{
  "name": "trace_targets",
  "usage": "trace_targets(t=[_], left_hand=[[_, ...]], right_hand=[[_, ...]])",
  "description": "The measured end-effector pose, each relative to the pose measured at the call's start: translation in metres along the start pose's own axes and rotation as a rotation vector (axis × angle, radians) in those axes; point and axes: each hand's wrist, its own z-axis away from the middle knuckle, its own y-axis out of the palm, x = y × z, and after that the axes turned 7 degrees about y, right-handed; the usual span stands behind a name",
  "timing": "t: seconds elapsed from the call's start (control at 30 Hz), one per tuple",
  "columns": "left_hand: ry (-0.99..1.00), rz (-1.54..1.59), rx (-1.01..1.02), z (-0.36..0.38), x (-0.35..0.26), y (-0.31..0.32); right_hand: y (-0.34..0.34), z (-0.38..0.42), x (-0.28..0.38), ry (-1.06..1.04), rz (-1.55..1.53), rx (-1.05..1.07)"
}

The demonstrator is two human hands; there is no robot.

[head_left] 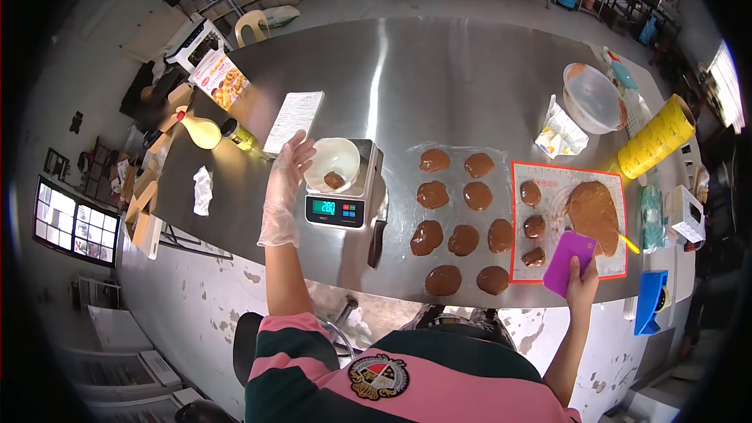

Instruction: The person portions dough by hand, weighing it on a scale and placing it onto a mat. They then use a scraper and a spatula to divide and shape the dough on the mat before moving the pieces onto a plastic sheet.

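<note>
A clear plastic glove covers my left hand (291, 158), its fingers spread at the left rim of a white bowl (342, 158). A small brown lump (334, 180) lies in the bowl, which rests on a digital scale (335, 211) with a lit display. My bare right hand (581, 286) grips a purple scraper (569, 263) over the lower edge of a red-bordered mat (569, 167). On the mat are a large brown mass (593, 211) and three small brown pieces (534, 225). Several flattened brown rounds (464, 240) lie on plastic film left of the mat.
A dark-handled knife (377, 243) lies right of the scale. Notebook (294, 120), squeeze bottle (200, 131), jar (237, 134) and box (219, 80) stand or lie at the left. A clear bowl (591, 100), a crumpled wrapper (561, 133) and a yellow roll (656, 137) are at the right.
</note>
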Motion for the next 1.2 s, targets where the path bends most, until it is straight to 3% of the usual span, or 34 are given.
trace_targets(t=[0.43,0.5,0.53,0.6,0.63,0.7,0.83,0.93,1.03,1.13,1.2], left_hand=[[-0.042,-0.457,0.090,-0.012,0.014,-0.004],[-0.015,-0.860,0.208,-0.023,0.028,-0.003],[-0.013,-0.858,0.213,-0.026,0.030,0.003],[-0.050,-1.456,0.434,-0.031,0.034,0.017],[-0.044,-1.453,0.437,-0.036,0.041,0.020],[-0.179,-1.712,0.670,-0.051,0.068,0.022],[-0.009,-1.684,0.620,-0.057,0.096,0.013],[-0.109,-1.625,0.657,-0.061,0.094,0.010],[-0.042,-1.558,0.648,-0.055,0.081,0.008],[-0.071,-1.411,0.510,-0.057,0.079,-0.011],[0.129,-1.407,0.268,-0.058,0.073,-0.013]], right_hand=[[0.004,0.018,0.014,0.016,0.038,-0.068],[0.003,0.021,0.018,0.037,0.051,-0.066],[0.003,0.023,0.019,0.056,0.063,-0.058],[0.001,0.024,0.017,0.065,0.069,-0.055],[0.000,0.025,0.016,0.073,0.072,-0.048],[-0.002,0.025,0.018,0.068,0.067,-0.066],[-0.012,0.026,0.007,0.104,0.030,-0.069],[-0.017,0.025,-0.007,0.097,0.100,-0.146],[-0.023,0.022,-0.017,0.141,0.147,-0.144],[-0.030,0.017,-0.022,0.182,0.123,-0.132],[-0.034,0.011,-0.035,0.187,0.117,-0.163]])
